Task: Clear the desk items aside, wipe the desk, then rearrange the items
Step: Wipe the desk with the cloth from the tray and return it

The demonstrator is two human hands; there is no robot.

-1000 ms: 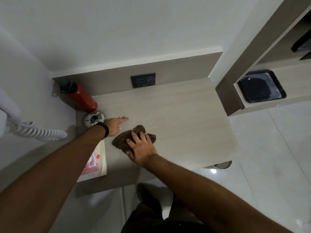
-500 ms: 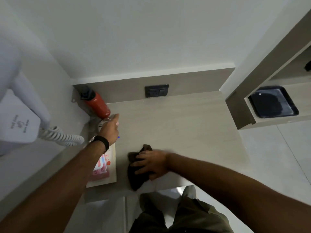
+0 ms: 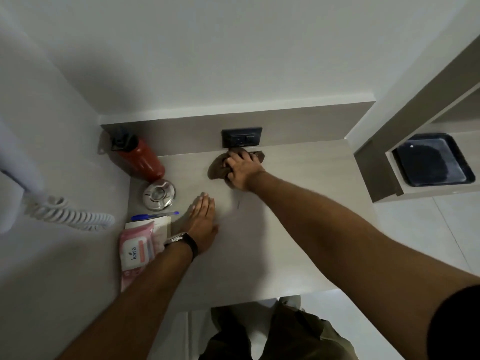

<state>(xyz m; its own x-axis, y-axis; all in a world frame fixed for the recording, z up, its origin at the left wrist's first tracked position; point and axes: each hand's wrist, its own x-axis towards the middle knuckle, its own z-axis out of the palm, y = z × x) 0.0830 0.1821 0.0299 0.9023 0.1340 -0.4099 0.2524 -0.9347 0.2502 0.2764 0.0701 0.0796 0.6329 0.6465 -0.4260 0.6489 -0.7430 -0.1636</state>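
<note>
The right hand (image 3: pixel 242 170) presses down on a brown cloth (image 3: pixel 220 166), fingers spread and curled over it, gripping it against the desk (image 3: pixel 285 229) at the back edge, just below the black wall socket (image 3: pixel 242 137). The cloth is dark brown, crumpled into a loose wad, with folds bulging out to the left of the hand and a corner poking out on the right by the fingertips. The left hand (image 3: pixel 201 222) lies flat and empty, palm down on the desk, fingers straight and together, a dark-strapped wristwatch (image 3: pixel 185 241) on its wrist. The desk top is a pale beige wood grain and bare through the middle. Gathered along its left edge are a red bottle with a black cap (image 3: pixel 137 157) in the back corner, a round metal ashtray (image 3: pixel 159 194) beside it, a blue pen (image 3: pixel 154 216), and a pink pack of wet wipes (image 3: pixel 136 249) resting on a white notepad (image 3: pixel 163 224). A black tray (image 3: pixel 432 159) sits on a lower shelf to the right.
</note>
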